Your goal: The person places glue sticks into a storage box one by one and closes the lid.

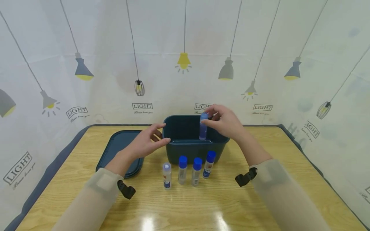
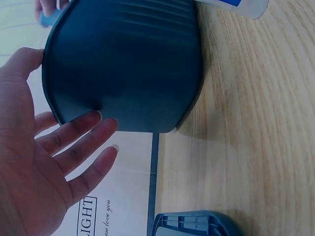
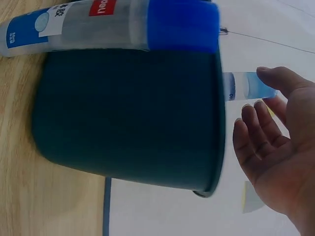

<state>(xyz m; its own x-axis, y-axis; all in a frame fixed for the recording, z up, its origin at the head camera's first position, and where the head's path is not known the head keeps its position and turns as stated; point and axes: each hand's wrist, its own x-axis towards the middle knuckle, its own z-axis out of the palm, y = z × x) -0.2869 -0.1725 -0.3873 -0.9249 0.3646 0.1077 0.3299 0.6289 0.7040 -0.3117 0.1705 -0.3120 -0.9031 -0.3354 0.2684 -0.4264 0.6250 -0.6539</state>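
Right of frame centre, I am pinching a bottle (image 1: 203, 132) by its top with my right hand (image 1: 226, 124), apparently holding it upright, my spread left hand (image 1: 143, 142) seemingly steadying the bin (image 1: 191, 149).

Right hand (image 1: 225, 123) pinches clear bottle (image 1: 203, 132) upright in mouth of dark bin (image 1: 193, 152), by far edge of table (image 1: 185, 213). Left hand (image 1: 145, 140) at bin's left rim. Lid (image 1: 119, 149) flat toward far-left corner. Four more bottles (image 1: 182, 171) stand before bin.

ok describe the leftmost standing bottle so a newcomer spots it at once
Find the dark teal box on the wooden table. In front of it stand four bottles; go to the leftmost bottle. Its top is pale, while its three neighbours have bright blue caps.
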